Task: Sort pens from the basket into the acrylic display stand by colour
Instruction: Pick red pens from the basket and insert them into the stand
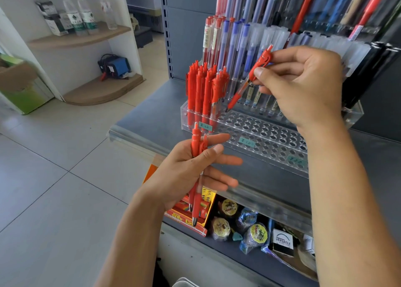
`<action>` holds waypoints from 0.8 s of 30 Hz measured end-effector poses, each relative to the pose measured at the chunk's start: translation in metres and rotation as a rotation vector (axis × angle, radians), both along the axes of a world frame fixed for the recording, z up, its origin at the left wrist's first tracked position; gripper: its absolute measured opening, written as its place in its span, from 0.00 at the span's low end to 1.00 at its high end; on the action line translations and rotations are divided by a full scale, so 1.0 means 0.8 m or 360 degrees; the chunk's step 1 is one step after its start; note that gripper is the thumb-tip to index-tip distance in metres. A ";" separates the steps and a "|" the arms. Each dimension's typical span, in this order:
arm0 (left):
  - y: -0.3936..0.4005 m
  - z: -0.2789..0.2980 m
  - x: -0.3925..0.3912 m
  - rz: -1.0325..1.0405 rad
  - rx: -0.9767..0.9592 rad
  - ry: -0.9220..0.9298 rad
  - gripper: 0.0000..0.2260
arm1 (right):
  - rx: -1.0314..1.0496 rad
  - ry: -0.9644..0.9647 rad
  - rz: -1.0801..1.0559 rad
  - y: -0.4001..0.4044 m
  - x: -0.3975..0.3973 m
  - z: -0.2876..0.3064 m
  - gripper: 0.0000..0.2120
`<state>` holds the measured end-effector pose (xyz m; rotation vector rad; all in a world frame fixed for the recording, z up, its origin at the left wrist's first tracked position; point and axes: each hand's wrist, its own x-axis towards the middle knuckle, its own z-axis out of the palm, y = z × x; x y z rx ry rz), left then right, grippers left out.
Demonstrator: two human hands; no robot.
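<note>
A clear acrylic display stand [260, 134] with rows of holes sits on a grey shelf. Several red pens [206, 87] stand in its left holes; red, blue and clear-capped pens fill the back rows. My right hand [303, 85] pinches one red pen [249, 78] between thumb and fingers, tilted, its tip at a hole just right of the red group. My left hand [195, 167] holds two red pens [198, 154] upright under the thumb, the fingers stretched out, in front of the stand. No basket can be made out for certain.
A grey shelf [156, 117] carries the stand. More pens hang on the rack [303, 4] behind. Tape rolls and boxes [238, 221] fill the lower shelf. A white corner shelf with water bottles [80, 11] stands at the left over the tiled floor.
</note>
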<state>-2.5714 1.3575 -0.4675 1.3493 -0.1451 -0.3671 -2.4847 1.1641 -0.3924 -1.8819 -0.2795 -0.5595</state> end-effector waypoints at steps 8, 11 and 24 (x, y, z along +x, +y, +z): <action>-0.001 -0.003 0.001 0.0015 -0.0007 0.0000 0.15 | -0.0200 -0.0065 -0.0018 0.017 -0.001 -0.005 0.10; -0.001 -0.002 0.000 0.0021 -0.0009 0.0004 0.14 | -0.0240 -0.0098 -0.0033 0.020 0.001 -0.008 0.10; 0.001 -0.004 0.001 0.0027 -0.0011 -0.0002 0.15 | -0.0456 -0.0147 -0.0050 0.040 0.008 -0.023 0.18</action>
